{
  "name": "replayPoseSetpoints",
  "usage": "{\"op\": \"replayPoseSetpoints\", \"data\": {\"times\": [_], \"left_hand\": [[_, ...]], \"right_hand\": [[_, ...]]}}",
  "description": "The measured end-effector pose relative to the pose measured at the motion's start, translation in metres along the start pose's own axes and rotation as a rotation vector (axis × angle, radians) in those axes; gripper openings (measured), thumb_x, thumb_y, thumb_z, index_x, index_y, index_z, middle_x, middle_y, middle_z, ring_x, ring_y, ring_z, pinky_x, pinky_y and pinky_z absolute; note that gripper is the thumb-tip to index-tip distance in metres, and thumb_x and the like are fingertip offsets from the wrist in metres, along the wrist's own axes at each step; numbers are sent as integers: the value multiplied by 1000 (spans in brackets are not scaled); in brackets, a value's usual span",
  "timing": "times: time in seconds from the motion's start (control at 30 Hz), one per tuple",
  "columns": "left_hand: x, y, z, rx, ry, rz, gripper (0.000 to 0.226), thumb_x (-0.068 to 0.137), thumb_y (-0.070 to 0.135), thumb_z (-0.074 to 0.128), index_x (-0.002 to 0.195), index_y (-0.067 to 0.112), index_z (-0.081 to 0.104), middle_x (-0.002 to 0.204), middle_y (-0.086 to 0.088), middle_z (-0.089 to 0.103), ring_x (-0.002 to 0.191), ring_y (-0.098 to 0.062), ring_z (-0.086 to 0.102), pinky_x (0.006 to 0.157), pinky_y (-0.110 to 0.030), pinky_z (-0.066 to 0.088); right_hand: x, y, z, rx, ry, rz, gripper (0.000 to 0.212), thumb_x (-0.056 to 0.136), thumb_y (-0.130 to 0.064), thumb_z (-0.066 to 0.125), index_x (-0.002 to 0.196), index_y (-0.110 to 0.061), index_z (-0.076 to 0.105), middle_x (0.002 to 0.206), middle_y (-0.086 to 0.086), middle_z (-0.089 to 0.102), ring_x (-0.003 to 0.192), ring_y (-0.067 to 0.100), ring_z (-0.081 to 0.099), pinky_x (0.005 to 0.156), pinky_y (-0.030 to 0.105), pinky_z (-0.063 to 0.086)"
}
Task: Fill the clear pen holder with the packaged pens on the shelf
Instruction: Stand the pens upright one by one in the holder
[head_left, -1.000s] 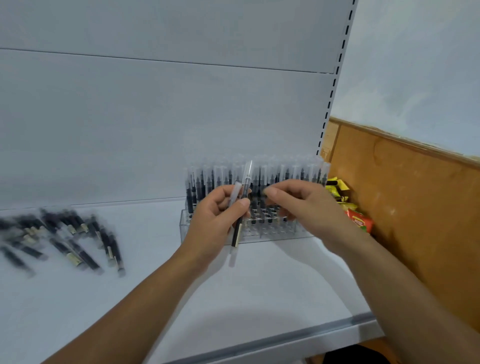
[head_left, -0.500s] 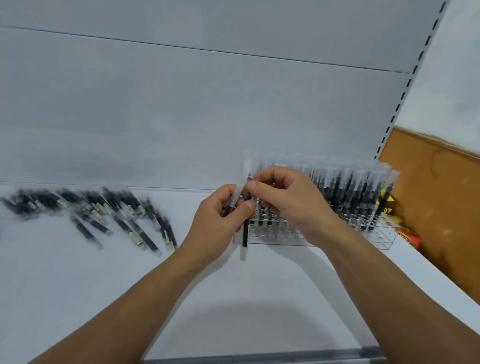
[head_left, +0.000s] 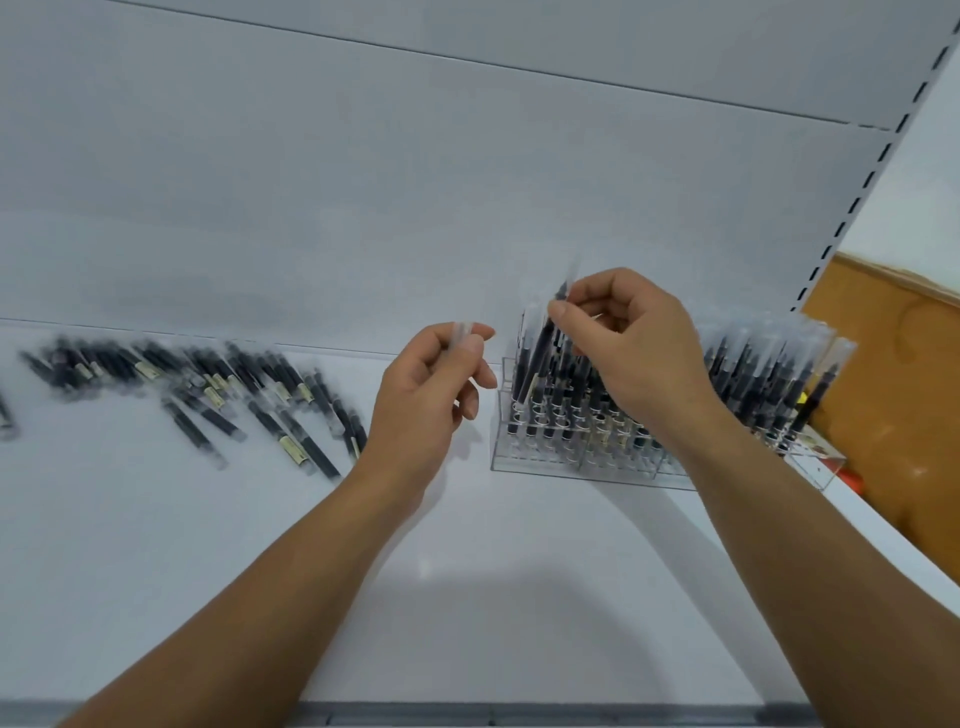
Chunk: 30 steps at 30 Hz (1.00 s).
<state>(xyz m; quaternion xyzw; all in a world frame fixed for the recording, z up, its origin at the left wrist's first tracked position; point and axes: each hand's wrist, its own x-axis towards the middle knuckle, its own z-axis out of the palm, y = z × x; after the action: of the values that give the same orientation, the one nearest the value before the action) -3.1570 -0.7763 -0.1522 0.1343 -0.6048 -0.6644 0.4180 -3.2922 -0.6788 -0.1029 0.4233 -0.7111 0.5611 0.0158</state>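
"What's on the left?"
"A blurred pile of black pens in clear sleeves (head_left: 208, 395) on the white shelf (head_left: 467, 597). The left hand (head_left: 431, 400) pinches a clear tip (head_left: 462, 332), the rest hidden."
"And to the right?"
"There the right hand (head_left: 634, 353) pinches one tilted sleeved black pen (head_left: 537, 358) over the clear plastic pen holder (head_left: 524, 462)."

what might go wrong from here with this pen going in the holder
The pen pinched by the right hand is tilted over the crowded holder; it may miss a slot or knock upright neighbours.
The left hand pinches a clear piece, so nothing steadies the holder; it might slide.
The left forearm sits close to the loose pens and could sweep them.
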Motion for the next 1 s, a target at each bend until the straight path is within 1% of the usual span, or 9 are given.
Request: {"op": "replayPoseSetpoints", "data": {"times": [0.1,0.17,0.27,0.5,0.7,0.8,0.87,0.93,1.0], "left_hand": [[-1,-1,1,12,-26,9,15,98,19,51,103,17,65,71,3,59,55,-9,44,50,-12,35],[-1,-1,1,12,-39,14,14,98,17,52,103,17,65,70,3,60,55,-9,44,50,-12,36],[-1,-3,2,17,-55,16,15,97,15,52,102,18,66,68,3,60,54,-9,44,51,-12,36],[-3,-4,4,34,-74,23,16,97,13,52,101,17,66,66,4,60,53,-9,45,51,-12,36],[-3,-4,4,25,-78,23,15,97,12,52,102,15,66,67,3,60,53,-9,45,51,-12,37],[-3,-5,4,26,-86,21,14,96,11,53,101,14,66,67,1,59,53,-9,45,51,-12,37],[-3,-6,4,19,-93,23,14,96,11,53,101,13,66,67,1,59,54,-9,45,51,-12,37],[-3,-8,4,26,-103,32,14,96,11,54,101,13,66,66,1,59,54,-9,46,51,-12,37],[-3,-9,6,56,-112,52,13,96,11,54,99,13,67,66,1,60,53,-9,47,52,-12,38]], "right_hand": [[-2,5,3,-47,-14,-21,8,86,-29,73,86,-28,65,77,-12,66,64,4,54,62,16,47],[-4,8,5,-117,-69,-15,9,85,-30,74,85,-29,65,75,-14,65,61,-1,53,63,16,48],[-6,9,7,-169,-110,10,10,85,-32,74,85,-28,65,73,-12,66,60,-1,54,65,21,51],[-6,2,9,-285,-67,13,12,85,-36,71,85,-27,64,75,-11,67,65,2,59,65,22,49],[-16,9,16,-333,-80,36,11,85,-37,70,85,-31,61,75,-14,65,72,6,62,75,38,56],[-16,6,12,-354,-126,51,12,85,-42,70,85,-32,62,75,-15,66,72,3,62,74,34,56],[-17,5,6,-349,-108,50,15,84,-44,70,84,-30,65,74,-14,67,69,1,61,69,28,53],[-21,3,2,-254,-57,39,16,86,-44,69,82,-28,68,73,-11,68,62,0,58,62,21,46],[-26,-1,0,-75,-73,28,18,89,-41,66,81,-26,70,74,-4,69,57,4,52,58,20,43]]}}
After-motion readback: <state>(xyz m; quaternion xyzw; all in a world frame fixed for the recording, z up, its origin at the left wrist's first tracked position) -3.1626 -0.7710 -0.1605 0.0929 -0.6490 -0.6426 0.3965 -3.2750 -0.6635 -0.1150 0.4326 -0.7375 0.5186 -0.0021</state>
